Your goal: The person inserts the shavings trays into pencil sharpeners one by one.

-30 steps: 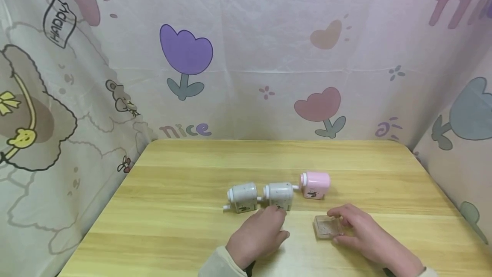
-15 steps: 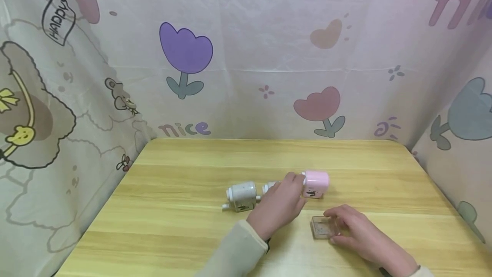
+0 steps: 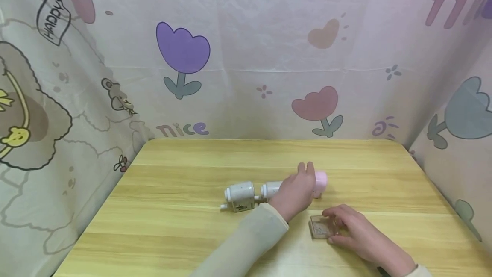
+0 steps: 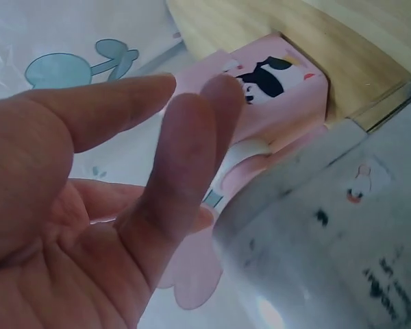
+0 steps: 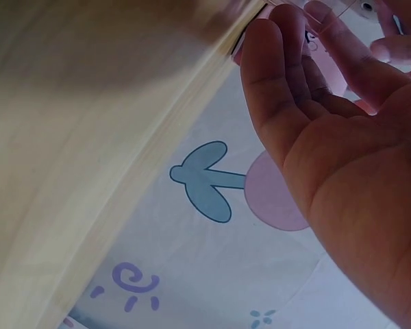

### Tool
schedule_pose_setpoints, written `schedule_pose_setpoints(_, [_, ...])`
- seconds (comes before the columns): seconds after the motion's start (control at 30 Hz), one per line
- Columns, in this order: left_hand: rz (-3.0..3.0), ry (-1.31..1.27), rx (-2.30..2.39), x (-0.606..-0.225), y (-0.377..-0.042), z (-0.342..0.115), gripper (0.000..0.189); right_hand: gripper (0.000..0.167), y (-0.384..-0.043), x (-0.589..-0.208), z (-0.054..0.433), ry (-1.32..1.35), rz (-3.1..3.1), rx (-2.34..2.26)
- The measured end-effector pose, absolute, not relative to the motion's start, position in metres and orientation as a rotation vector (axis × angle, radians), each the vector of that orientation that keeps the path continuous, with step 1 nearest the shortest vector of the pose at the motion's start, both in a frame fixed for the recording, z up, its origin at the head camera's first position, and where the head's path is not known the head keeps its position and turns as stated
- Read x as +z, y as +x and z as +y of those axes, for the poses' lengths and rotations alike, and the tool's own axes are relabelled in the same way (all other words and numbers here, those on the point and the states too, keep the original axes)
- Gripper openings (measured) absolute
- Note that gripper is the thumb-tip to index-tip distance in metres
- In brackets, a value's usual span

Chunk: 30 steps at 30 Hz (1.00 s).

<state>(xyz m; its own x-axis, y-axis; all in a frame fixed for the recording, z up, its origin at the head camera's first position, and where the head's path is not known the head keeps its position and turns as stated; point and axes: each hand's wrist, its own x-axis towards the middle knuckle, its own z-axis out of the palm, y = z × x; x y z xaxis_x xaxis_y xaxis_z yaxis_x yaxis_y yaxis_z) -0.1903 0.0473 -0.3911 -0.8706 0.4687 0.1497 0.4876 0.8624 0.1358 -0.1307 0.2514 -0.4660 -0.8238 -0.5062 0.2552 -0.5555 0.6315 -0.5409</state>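
My left hand (image 3: 295, 192) reaches over the middle of the table with straight fingers, its fingertips at the pink hand-crank pencil sharpener (image 3: 320, 183). In the left wrist view the fingers hold nothing and overlap the printed pink body (image 4: 298, 79). Below that hand stands a grey crank sharpener (image 3: 270, 189), partly hidden by it; its grey body (image 4: 315, 240) looms large in the left wrist view. A second grey sharpener (image 3: 241, 195) stands to the left. My right hand (image 3: 355, 232) pinches a small clear plastic box (image 3: 319, 228) on the table between thumb and fingers.
The wooden table (image 3: 173, 238) carries the sharpeners in a rough row. A printed cloth (image 3: 246, 33) hangs behind the table and along both sides.
My left hand has moved right and away from me, from the middle grey sharpener over to the pink one. The right hand stays on the clear box.
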Motion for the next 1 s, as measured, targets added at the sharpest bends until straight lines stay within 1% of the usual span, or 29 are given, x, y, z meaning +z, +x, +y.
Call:
schedule_pose_setpoints(0.17, [-2.934,-0.707,-0.195,-0.398,-0.194,0.055,0.061,0.052,-0.132,-0.466,0.251,0.912,-2.761,0.955])
schedule_pose_setpoints(0.23, [-2.901,-0.709,-0.154,-0.401,-0.195,0.057,0.055,0.051,-0.132,-0.466,0.251,0.913,-2.759,0.955])
schedule_pose_setpoints(0.4, [-2.809,-0.708,-0.097,-0.408,-0.195,0.061,0.032,0.052,-0.132,-0.466,0.251,0.912,-2.753,0.958])
schedule_pose_setpoints(0.47, [-2.787,-0.704,-0.102,-0.409,-0.195,0.062,0.027,0.052,-0.132,-0.466,0.25,0.908,-2.758,0.964])
schedule_pose_setpoints(0.57, [-2.764,-0.707,-0.126,-0.411,-0.195,0.063,0.03,0.051,-0.132,-0.466,0.25,0.895,-2.771,0.975])
schedule_pose_setpoints(0.7, [-2.746,-0.704,-0.122,-0.414,-0.196,0.063,0.048,0.051,-0.132,-0.466,0.25,0.889,-2.774,0.972])
schedule_pose_setpoints(0.77, [-2.739,-0.705,-0.111,-0.415,-0.196,0.063,0.051,0.051,-0.132,-0.467,0.25,0.891,-2.766,0.965])
schedule_pose_setpoints(0.8, [-2.739,-0.703,-0.114,-0.416,-0.196,0.063,0.051,0.051,-0.132,-0.467,0.25,0.891,-2.762,0.963])
schedule_pose_setpoints(0.93, [-2.757,-0.718,-0.139,-0.418,-0.198,0.063,0.038,0.051,-0.132,-0.467,0.25,0.888,-2.754,0.968])
schedule_pose_setpoints(1.0, [-2.78,-0.73,-0.166,-0.418,-0.198,0.063,0.035,0.051,-0.132,-0.467,0.25,0.879,-2.764,0.975])
